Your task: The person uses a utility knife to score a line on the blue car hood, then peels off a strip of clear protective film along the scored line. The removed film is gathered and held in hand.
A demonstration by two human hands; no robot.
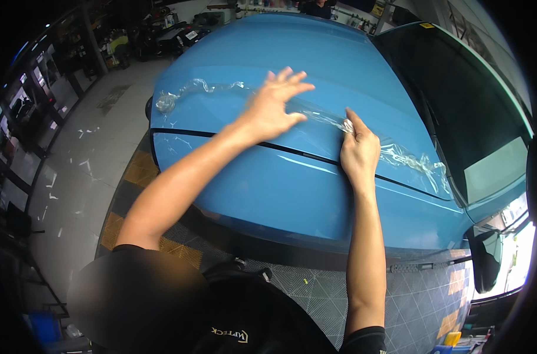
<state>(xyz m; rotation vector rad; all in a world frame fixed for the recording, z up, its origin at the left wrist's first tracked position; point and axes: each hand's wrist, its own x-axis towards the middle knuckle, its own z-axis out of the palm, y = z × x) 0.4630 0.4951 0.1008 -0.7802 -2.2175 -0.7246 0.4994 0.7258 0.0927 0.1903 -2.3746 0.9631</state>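
Black shirt sits below both hands. Beyond it, clear film lies in a crumpled strip on the blue hood, running between the hands and out past each. The left hand is spread above the strip, contact unclear; the right hand pinches film between thumb and forefinger.

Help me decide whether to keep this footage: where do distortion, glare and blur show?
In the head view, fisheye distortion bows the outline of the blue car and the corners fall to black; in the head view, a bright area at lower right is washed out; in the head view, the clear film glints white, and a blurred patch hides detail at lower left.
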